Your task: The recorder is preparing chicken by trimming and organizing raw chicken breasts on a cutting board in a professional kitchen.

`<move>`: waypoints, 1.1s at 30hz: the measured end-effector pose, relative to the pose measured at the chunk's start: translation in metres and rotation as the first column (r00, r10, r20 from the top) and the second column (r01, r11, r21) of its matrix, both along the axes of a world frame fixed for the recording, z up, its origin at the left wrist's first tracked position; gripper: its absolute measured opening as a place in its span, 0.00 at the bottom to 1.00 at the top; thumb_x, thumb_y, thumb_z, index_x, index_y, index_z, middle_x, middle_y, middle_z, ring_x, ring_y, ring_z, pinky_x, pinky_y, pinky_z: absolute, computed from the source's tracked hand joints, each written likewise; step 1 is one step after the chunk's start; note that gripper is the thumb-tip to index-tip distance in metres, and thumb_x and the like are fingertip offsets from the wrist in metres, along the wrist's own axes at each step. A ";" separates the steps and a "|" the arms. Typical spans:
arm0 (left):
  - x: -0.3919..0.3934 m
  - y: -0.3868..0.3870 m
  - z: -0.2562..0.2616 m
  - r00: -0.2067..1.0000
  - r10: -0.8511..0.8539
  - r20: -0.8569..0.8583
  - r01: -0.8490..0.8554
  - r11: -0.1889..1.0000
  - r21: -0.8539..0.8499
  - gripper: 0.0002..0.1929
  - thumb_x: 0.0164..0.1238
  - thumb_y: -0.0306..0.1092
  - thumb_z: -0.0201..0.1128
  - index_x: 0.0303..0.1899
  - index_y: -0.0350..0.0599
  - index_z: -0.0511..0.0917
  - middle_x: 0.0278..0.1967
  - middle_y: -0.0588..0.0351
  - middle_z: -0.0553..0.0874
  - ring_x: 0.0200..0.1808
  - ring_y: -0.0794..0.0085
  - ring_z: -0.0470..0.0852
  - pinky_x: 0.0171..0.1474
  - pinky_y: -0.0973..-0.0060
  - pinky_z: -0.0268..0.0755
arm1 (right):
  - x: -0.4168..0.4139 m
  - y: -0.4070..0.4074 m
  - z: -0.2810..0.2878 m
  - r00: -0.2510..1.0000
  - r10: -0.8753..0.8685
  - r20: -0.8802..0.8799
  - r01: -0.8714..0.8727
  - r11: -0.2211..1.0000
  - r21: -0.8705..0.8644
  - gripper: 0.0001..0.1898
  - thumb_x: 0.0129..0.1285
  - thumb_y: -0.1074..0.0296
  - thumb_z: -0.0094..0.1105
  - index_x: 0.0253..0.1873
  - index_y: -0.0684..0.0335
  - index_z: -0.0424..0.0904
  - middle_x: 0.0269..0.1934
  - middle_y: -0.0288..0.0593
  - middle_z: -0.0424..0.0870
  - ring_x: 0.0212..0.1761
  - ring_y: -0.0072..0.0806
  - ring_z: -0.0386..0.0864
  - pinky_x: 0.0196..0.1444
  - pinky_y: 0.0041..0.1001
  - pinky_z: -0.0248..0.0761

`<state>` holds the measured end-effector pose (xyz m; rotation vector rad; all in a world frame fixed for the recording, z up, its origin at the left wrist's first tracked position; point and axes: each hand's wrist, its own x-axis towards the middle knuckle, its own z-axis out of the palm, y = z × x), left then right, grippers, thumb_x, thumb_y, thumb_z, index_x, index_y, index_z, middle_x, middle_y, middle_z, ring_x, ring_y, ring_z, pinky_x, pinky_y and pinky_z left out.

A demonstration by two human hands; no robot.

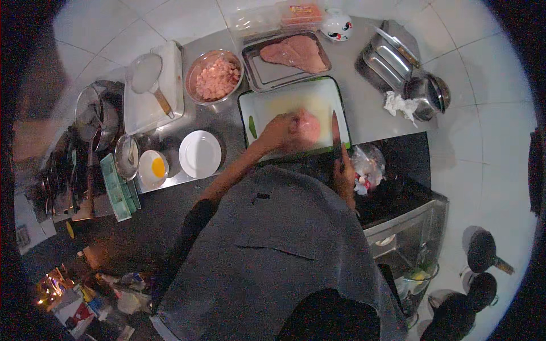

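Observation:
A white cutting board (273,100) with a green edge lies before me at the counter's front. My left hand (280,130) is on a piece of raw meat (308,127) near the board's middle; both are blurred, and its fingertips are partly hidden. At the board's right side my right hand (344,172) is closed around the handle of a knife (335,130), whose blade points away from me over the board. A green strip (252,126), perhaps a vegetable, lies by the board's left edge. Beyond the board, a metal tray (266,79) holds large raw meat slices (296,53).
Left of the board stand a bowl of diced raw meat (217,79), a white plate (200,154), a bowl with yellow contents (154,169) and a strainer (147,74). Metal containers (388,62) stand back right. A plastic bag (367,166) lies right of my right hand.

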<state>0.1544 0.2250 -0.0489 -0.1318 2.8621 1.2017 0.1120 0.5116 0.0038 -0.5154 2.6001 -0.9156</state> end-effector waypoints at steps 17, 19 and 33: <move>-0.065 -0.011 0.098 0.986 -0.169 -0.006 0.112 0.629 0.769 0.28 0.62 0.43 0.67 0.61 0.38 0.74 0.52 0.57 0.81 0.52 0.74 0.76 0.57 0.74 0.69 | 0.012 0.022 -0.004 0.979 -0.115 -0.169 0.082 0.979 -0.188 0.28 0.69 0.67 0.48 0.73 0.54 0.59 0.62 0.61 0.73 0.63 0.47 0.74 0.61 0.37 0.67; -0.069 -0.010 0.105 0.981 -0.195 0.013 0.088 0.502 0.861 0.28 0.62 0.42 0.67 0.61 0.38 0.73 0.53 0.57 0.80 0.54 0.74 0.76 0.58 0.73 0.68 | 0.011 0.023 -0.002 0.979 -0.117 -0.165 0.082 0.975 -0.208 0.28 0.69 0.67 0.48 0.73 0.54 0.59 0.61 0.62 0.74 0.63 0.47 0.74 0.61 0.37 0.67; -0.042 -0.018 0.028 0.998 0.039 0.052 -0.029 0.982 -0.187 0.20 0.54 0.51 0.63 0.44 0.50 0.82 0.39 0.47 0.84 0.44 0.51 0.81 0.48 0.56 0.73 | 0.022 0.019 0.010 0.984 -0.162 0.072 0.169 0.981 -0.099 0.28 0.67 0.69 0.51 0.72 0.55 0.62 0.60 0.62 0.74 0.61 0.54 0.71 0.62 0.42 0.63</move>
